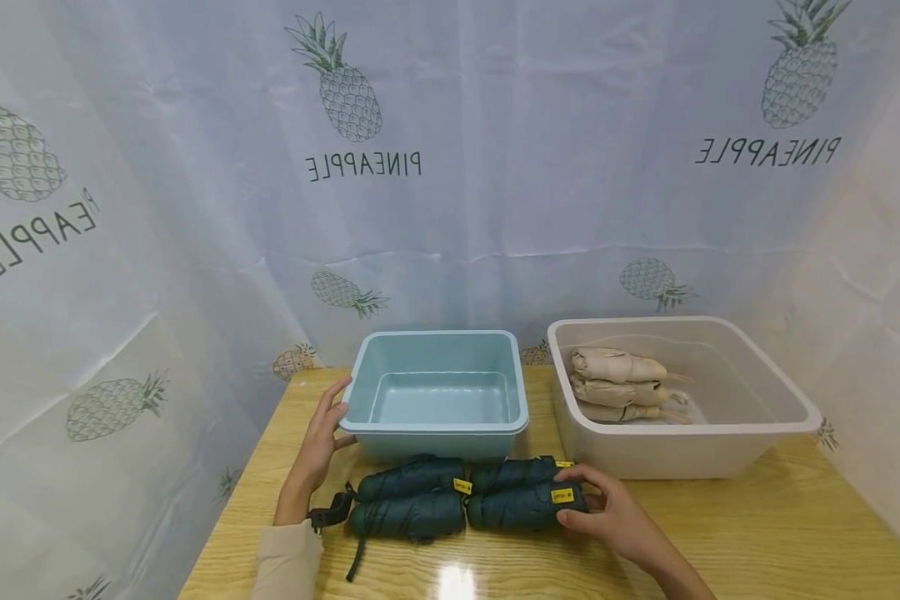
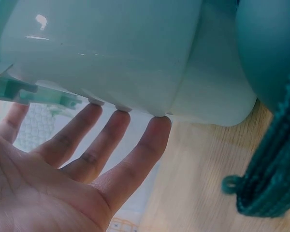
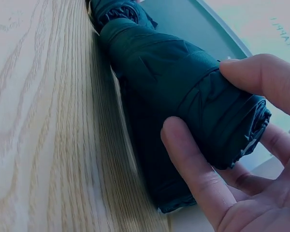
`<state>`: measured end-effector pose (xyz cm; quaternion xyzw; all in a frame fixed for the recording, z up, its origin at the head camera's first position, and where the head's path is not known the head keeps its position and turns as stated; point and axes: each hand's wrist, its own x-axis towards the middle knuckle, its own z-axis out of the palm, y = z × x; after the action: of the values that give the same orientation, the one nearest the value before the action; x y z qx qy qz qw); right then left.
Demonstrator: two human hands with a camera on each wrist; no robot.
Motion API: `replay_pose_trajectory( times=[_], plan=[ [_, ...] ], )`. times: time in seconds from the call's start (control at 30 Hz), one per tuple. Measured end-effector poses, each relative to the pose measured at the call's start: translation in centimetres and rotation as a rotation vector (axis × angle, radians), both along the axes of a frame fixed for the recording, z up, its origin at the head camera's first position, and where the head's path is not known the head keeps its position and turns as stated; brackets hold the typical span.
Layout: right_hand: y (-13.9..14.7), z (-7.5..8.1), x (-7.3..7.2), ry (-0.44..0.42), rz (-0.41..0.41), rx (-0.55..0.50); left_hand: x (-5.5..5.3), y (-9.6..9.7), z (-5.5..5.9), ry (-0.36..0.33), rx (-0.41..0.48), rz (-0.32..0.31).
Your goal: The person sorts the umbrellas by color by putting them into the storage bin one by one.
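Note:
Several folded dark green umbrellas lie on the table in two pairs, end to end, before a light blue bin [image 1: 435, 445]. My right hand [image 1: 615, 518] holds the right end of the nearer right umbrella [image 1: 513, 509], thumb and fingers on opposite sides of it in the right wrist view. Behind it lies another umbrella [image 1: 512, 474]. My left hand [image 1: 318, 442] rests against the bin's left side, its fingertips [image 2: 159, 126] touching the wall with the fingers fairly straight. Near that wrist are the other pair, a front umbrella [image 1: 412, 517] and a rear umbrella [image 1: 408, 480].
A larger white bin [image 1: 660, 454] stands to the right of the blue one, with three beige folded umbrellas [image 1: 615, 379] stacked at its left side. A pineapple-print curtain [image 1: 495, 208] hangs behind and beside the wooden table [image 1: 787, 533].

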<state>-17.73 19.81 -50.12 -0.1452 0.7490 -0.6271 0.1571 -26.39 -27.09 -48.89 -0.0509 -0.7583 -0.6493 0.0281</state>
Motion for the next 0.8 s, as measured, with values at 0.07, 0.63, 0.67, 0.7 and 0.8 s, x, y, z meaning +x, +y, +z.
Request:
replay_pose_trajectory(
  times=[0.07, 0.63, 0.67, 0.7, 0.8],
  plan=[
    [-0.07, -0.07, 0.01, 0.017, -0.008, 0.003, 0.01, 0.01, 0.0, 0.0, 0.002, -0.003],
    [-0.27, 0.29, 0.32, 0.048, -0.056, -0.006, -0.1, 0.01, -0.08, -0.009, 0.016, -0.014],
    [-0.26, 0.38, 0.35, 0.047, -0.058, -0.006, -0.09, 0.02, -0.09, -0.009, 0.016, -0.014],
    [-0.24, 0.47, 0.38, 0.047, -0.059, -0.007, -0.08, 0.02, -0.09, -0.01, 0.015, -0.013],
    [-0.21, 0.77, 0.47, 0.056, -0.067, -0.01, -0.06, 0.03, -0.07, -0.009, 0.014, -0.011]
  ],
)
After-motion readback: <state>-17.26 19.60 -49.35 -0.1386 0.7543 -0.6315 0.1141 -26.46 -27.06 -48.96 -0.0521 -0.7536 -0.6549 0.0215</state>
